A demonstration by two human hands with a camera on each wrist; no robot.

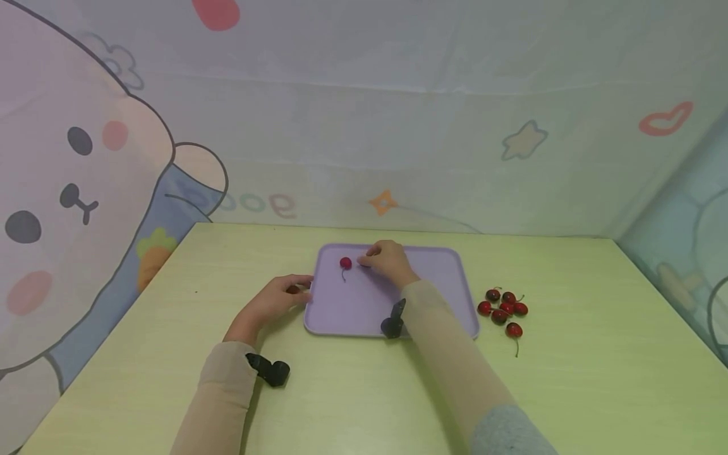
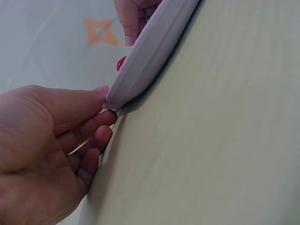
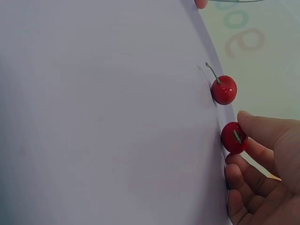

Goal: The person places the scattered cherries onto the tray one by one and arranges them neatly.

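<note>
A lilac tray (image 1: 364,309) lies on a pale green table (image 1: 341,404). My left hand (image 1: 301,292) pinches the tray's left rim (image 2: 150,51), thumb on top and fingers beneath, as the left wrist view shows with the left hand (image 2: 107,105) at the edge. One red cherry (image 1: 345,262) with a stem lies at the tray's far left corner; it is the upper cherry (image 3: 224,89) in the right wrist view. Beside it my right hand (image 1: 370,258) pinches a second cherry (image 3: 233,137) against the tray (image 3: 93,117), with the right hand (image 3: 236,140) curled round it.
Several more red cherries (image 1: 503,308) lie in a loose cluster on the table just right of the tray. A cartoon-printed cloth backdrop (image 1: 398,126) closes in the back and both sides. Black wrist-camera mounts (image 1: 270,370) sit on both forearms.
</note>
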